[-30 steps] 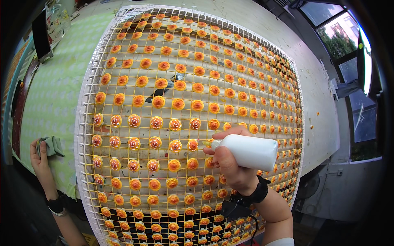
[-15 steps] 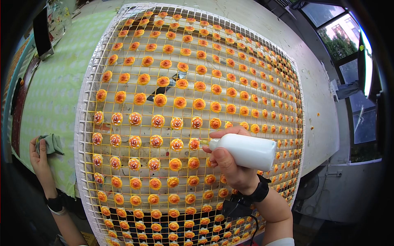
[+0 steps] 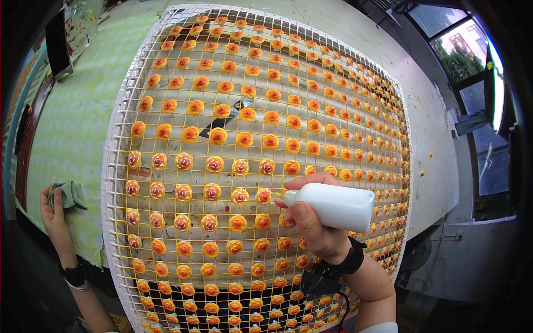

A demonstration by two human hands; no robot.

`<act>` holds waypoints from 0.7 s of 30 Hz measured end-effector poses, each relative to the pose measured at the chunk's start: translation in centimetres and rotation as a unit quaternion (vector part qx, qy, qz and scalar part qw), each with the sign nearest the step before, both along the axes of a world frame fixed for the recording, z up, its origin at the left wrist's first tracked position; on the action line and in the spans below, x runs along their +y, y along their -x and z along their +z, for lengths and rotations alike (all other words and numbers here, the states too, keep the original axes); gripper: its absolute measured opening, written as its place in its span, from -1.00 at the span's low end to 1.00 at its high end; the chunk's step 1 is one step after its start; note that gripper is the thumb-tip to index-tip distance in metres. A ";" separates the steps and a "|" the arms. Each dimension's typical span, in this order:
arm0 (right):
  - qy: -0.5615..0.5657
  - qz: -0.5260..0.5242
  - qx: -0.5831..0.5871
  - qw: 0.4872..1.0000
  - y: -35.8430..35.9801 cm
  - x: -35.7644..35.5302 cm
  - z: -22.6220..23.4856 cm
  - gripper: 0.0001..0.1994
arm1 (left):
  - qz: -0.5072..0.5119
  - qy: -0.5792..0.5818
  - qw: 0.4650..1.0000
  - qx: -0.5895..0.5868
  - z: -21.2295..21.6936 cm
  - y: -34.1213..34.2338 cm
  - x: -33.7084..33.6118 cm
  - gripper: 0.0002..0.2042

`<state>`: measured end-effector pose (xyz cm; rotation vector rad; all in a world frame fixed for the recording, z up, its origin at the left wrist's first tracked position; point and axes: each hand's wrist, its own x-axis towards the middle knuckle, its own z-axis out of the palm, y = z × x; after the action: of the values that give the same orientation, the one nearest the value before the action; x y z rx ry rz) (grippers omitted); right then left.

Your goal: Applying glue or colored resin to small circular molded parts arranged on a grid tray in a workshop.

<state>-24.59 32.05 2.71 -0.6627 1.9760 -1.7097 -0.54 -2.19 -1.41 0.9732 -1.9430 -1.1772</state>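
So the bottle (image 3: 336, 206) is white, lying nearly sideways just right of the middle of the frame, tip (image 3: 283, 195) pointing left. Right hand (image 3: 315, 222) is wrapped around it, thumb on the near side, clamped pretty firmly. The tip sits right at the edge of an orange flower (image 3: 264, 195) near the centre; can't tell if it's actually touching.

Step in hand, as I read it: putting white marks on the flowers 1 at a time. Centre left there's a patch with white on the petals, including a full run of 6 (image 3: 214, 165) just above the tip's row. The flowers lower down in the middle, like the 1 right below the tip (image 3: 262, 221), look plain orange and yellow.

Next move, imo, calls for a light, even squeeze and a steady wrist, then a small lift clear of the petals before shifting over. Dragging the tip could smear it.

All the flowers sit on a yellow wire grid with a white frame (image 3: 109, 144), filling most of the picture, and the tabletop (image 3: 430, 155) shows on the right. Left hand (image 3: 54, 213) is way over at lower left, fingers seemingly closed on a grey-green rag (image 3: 72, 196) above the pale green cloth (image 3: 61, 144).
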 end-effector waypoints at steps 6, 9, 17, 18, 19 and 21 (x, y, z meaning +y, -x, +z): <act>-0.018 0.016 0.027 0.999 0.2 -0.1 0.3 -0.71 | 0.007 0.003 1.000 0.005 0.1 0.3 0.3 -0.83; -0.035 0.028 0.032 0.998 0.3 -0.1 0.4 -0.68 | 0.009 0.005 1.000 0.007 0.2 0.4 0.3 -0.84; -0.036 0.019 0.038 0.998 0.4 0.0 0.2 -0.68 | 0.012 0.002 1.000 0.010 0.3 0.5 0.5 -0.85; -0.031 0.025 0.044 0.998 0.4 0.2 0.1 -0.68 | 0.011 0.003 1.000 0.008 0.3 0.5 0.5 -0.85; -0.025 0.031 0.049 0.998 0.4 0.3 0.1 -0.68 | 0.010 0.004 1.000 0.005 0.4 0.5 0.5 -0.84; -0.004 0.004 0.032 0.999 0.1 0.2 0.0 -0.72 | 0.010 0.002 1.000 0.006 0.4 0.6 0.5 -0.84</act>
<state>-24.68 32.23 2.73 -0.7306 2.0194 -1.6952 -1.11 -1.66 -1.04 0.9793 -1.9212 -1.1643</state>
